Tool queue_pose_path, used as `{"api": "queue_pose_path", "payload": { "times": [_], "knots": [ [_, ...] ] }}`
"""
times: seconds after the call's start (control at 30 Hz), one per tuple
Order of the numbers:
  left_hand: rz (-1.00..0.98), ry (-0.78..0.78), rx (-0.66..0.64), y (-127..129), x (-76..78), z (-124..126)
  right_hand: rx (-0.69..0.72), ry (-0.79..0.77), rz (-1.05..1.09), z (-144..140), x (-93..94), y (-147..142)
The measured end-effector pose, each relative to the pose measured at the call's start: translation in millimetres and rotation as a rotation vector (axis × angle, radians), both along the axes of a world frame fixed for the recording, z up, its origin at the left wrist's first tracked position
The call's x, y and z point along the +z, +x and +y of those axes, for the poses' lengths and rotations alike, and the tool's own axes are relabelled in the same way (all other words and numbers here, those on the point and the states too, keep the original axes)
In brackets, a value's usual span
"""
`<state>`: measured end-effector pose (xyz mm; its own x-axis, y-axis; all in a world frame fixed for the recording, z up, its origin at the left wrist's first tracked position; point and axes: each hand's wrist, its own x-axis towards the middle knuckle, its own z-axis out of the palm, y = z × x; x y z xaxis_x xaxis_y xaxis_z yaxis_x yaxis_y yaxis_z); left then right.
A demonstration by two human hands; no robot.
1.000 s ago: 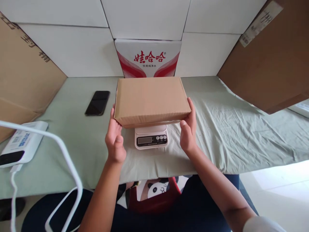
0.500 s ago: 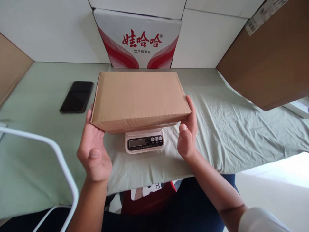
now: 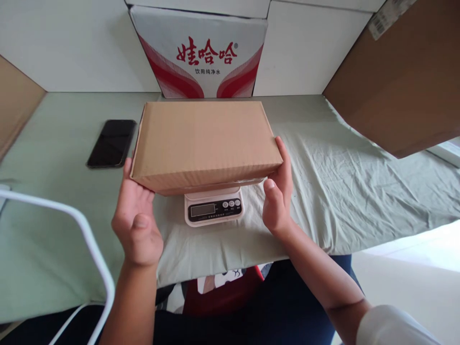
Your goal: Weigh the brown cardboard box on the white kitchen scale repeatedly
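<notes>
A closed brown cardboard box (image 3: 206, 139) lies lengthwise across the middle of the head view, over a small white kitchen scale (image 3: 214, 219). My left hand (image 3: 138, 220) supports the box at its near left corner, with the fingers against its side and underside and the thumb off it. At the right end, my right hand (image 3: 278, 194) grips the box in the same way, its thumb also apart from the cardboard. The scale's front panel shows a blank grey display and several round buttons. Its platform is hidden under the box, so I cannot tell whether the two touch.
A black phone (image 3: 111, 143) lies left of the box on the green cloth (image 3: 359, 206). Behind stands a white-and-red carton (image 3: 212, 57). Large brown cartons (image 3: 402, 91) rise at right and far left. A white bent tube (image 3: 89, 239) crosses the lower left.
The view has shifted slightly. Both hands keep their places on the box, which stays over the scale with little visible movement.
</notes>
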<state>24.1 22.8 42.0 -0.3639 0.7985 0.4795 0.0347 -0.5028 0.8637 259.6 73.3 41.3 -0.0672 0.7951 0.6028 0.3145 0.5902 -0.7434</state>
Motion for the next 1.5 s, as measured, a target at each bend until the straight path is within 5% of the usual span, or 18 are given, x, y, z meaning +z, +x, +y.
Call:
{"api": "queue_pose_path", "payload": {
  "times": [0.5,1.23,1.37,1.5],
  "knots": [
    [0.065,0.052,0.000,-3.5,1.3,-1.9,0.004,0.049,0.011,2.8,-0.5,1.9],
    [-0.014,-0.008,-0.029,4.4,2.7,-0.3,0.065,-0.149,0.118,2.0,11.5,0.6],
    [0.053,0.048,-0.071,-3.4,24.7,23.5,0.041,-0.054,0.097,21.9,39.2,2.9],
    [0.078,0.116,-0.078,-21.3,37.8,83.9,0.024,0.033,0.148,71.9,55.5,-8.7]
  ]
}}
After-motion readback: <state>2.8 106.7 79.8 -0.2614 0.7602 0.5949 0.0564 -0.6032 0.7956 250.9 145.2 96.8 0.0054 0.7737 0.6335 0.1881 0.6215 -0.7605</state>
